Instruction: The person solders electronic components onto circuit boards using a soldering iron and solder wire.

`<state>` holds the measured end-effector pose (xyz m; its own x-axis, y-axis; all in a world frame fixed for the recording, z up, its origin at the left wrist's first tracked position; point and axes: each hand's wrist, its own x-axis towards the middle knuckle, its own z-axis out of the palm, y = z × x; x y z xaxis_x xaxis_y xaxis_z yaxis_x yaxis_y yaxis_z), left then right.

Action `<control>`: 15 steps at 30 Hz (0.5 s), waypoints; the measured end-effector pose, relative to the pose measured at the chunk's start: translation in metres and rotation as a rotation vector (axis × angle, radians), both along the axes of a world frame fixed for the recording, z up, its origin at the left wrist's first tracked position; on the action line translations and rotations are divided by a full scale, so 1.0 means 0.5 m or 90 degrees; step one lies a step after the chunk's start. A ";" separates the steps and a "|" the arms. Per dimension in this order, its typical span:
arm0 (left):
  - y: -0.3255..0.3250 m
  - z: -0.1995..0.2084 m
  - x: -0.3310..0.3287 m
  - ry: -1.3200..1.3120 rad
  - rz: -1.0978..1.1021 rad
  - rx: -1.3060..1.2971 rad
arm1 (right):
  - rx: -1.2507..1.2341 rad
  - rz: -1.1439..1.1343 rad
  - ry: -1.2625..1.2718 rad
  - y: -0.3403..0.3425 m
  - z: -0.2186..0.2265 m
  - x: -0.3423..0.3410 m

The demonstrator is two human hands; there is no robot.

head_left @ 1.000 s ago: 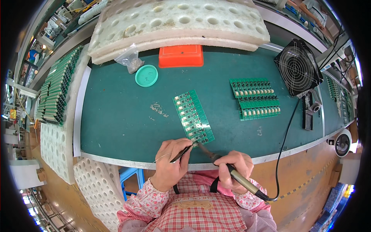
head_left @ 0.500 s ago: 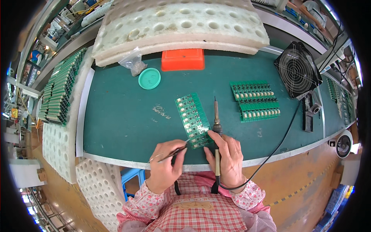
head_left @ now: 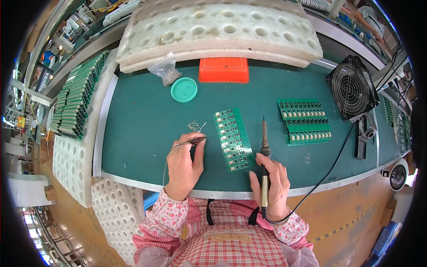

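My left hand is closed on a pair of dark tweezers, beside a small scatter of tiny parts on the green mat. A thin silvery wire runs up through the same hand, its end showing past the fingers. To the right, my right hand grips a soldering iron, tip pointing away from me and raised beside the board. Between both hands lies a green circuit board panel with rows of white and black components; neither hand touches it.
Two more board panels lie at right, near a black fan and a black holder. Behind are a red tray, a teal lid, a plastic bag and white foam. Boards stand on foam at left.
My left hand with the tweezers has moved from the board's near end up and left to the scattered parts. The iron has drawn slightly away from the board. The view has shifted a little.
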<state>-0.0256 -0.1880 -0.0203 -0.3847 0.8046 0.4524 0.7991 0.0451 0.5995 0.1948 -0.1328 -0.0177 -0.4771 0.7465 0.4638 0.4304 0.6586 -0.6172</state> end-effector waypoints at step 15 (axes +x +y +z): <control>0.005 -0.008 0.002 -0.016 0.013 0.003 | -0.008 0.015 -0.004 0.001 0.002 0.004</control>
<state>-0.0248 -0.1856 -0.0243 -0.4123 0.7946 0.4457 0.7830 0.0590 0.6192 0.1968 -0.1321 -0.0168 -0.4974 0.7408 0.4515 0.4186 0.6608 -0.6230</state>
